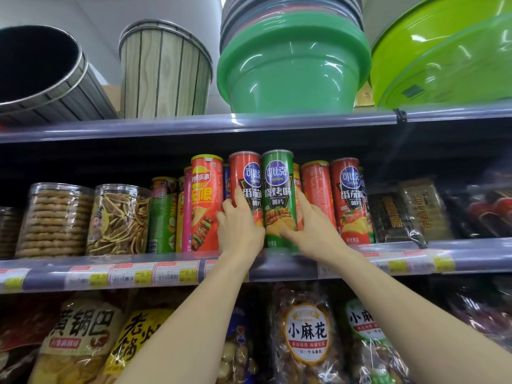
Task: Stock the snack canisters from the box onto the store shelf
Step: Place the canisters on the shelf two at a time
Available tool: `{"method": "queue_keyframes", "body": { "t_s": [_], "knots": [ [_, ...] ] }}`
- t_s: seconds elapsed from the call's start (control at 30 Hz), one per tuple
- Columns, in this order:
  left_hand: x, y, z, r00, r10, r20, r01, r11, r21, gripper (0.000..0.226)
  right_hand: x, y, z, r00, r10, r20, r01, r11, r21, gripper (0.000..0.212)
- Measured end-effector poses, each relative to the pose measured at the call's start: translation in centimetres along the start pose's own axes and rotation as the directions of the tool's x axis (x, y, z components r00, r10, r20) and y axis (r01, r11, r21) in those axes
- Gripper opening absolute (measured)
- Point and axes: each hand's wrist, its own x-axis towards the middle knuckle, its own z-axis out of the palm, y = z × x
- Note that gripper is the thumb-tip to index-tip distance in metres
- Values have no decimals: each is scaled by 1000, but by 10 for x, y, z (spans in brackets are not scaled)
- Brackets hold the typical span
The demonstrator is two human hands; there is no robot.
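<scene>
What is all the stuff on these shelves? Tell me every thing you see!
red canister: 1, red, middle shelf, held by left hand
green canister: 1, green, middle shelf, beside the red one, held by right hand
other chip canisters: several, red, green, pink, either side of the held pair
clear cookie jars: 2, clear with brown snacks, middle shelf left
dark snack packs: several, dark, middle shelf right
price tags: many, white, yellow and red, middle shelf edge
snack bags: several, mixed colours, bottom shelf
wood-look bins: 2, beige and grey, top shelf left
basins: stacks, green, top shelf right
left hand: 1, grips red canister
right hand: 1, grips green canister
</scene>
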Motion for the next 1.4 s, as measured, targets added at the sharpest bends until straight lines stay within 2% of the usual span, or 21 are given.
{"method": "queue_keyframes", "body": {
  "t_s": [0.13, 0.27, 0.33, 0.43, 0.53, 0.63, 0.8, 0.93, 1.07, 1.13, 1.23, 1.4],
  "knots": [
    [0, -1, -3, 999, -26, 31, 28, 997, -79, 93, -5, 0, -3, 1000, 3, 19, -3, 1000, -7, 96],
    [-4, 0, -8, 999, -20, 43, 23, 998, -56, 90, -13, -3, -6, 999, 10, 37, -12, 999, 37, 89],
    [-10, 2, -11, 1000, 14, 28, -13, 999, -43, 79, -21, -6, -7, 999, 0, -44, 2, 999, 49, 75],
    [-31, 6, -14, 994, 112, -16, -113, 993, -31, 65, -44, -8, -8, 965, -70, -253, 88, 994, 62, 41],
    [-62, 3, -18, 972, 226, -66, -230, 972, -48, 53, -78, -3, -7, 952, -121, -281, 142, 988, 56, 27],
    [-100, -8, -19, 952, 305, -30, -306, 951, -40, 39, -116, 6, -2, 965, -146, -217, 147, 989, -9, 25],
    [-182, -34, -6, 929, 339, 149, -341, 940, -10, 29, -183, 19, 14, 993, -96, -74, 94, 995, -32, 23],
    [-250, -54, 9, 892, 300, 339, -310, 950, -25, 29, -243, 39, 32, 992, 6, 123, -3, 1000, -24, 24],
    [-323, -74, 22, 846, 224, 484, -245, 969, -22, 26, -318, 59, 51, 957, 135, 257, -131, 991, -33, 27],
    [-364, -88, 30, 799, 168, 578, -207, 978, 2, 25, -364, 70, 62, 916, 203, 347, -196, 979, -57, 28],
    [-431, -113, 42, 700, 47, 713, -130, 990, 62, 25, -436, 87, 77, 813, 318, 488, -301, 947, -115, 29],
    [-557, -152, 58, 473, -122, 873, -76, 981, 178, 27, -557, 115, 102, 588, 460, 665, -440, 872, -214, 31]
  ]
}}
